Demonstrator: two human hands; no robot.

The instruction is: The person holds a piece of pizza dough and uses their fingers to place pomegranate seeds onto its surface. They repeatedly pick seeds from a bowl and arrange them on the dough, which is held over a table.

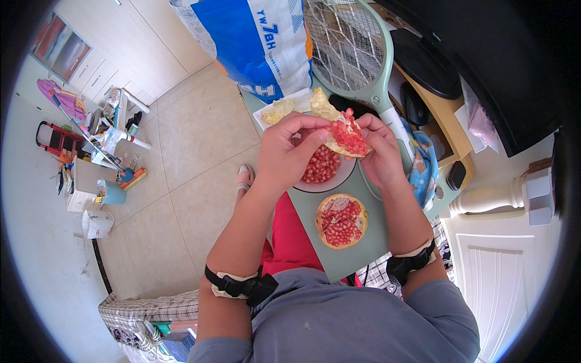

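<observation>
A broken pomegranate piece (348, 136), red arils showing on its pale membrane, is held up between my two hands. My right hand (380, 147) grips the rind from the right. The thumb and forefinger of my left hand (290, 147) pinch the piece's left side. Just below is a white bowl with a dark rim (348, 176), partly covered by my left hand. Loose pomegranate arils (323, 167) lie in it. A cut pomegranate half (342, 221) rests nearer my body, its seeded face up.
The narrow green tabletop (313, 213) also carries pomegranate peel (278, 111), a blue-and-white bag (268, 50), an electric mosquito swatter (349, 45) and a blue patterned cloth (423, 168). A black monitor (504, 59) stands at the right. Tiled floor (199, 145) stretches left.
</observation>
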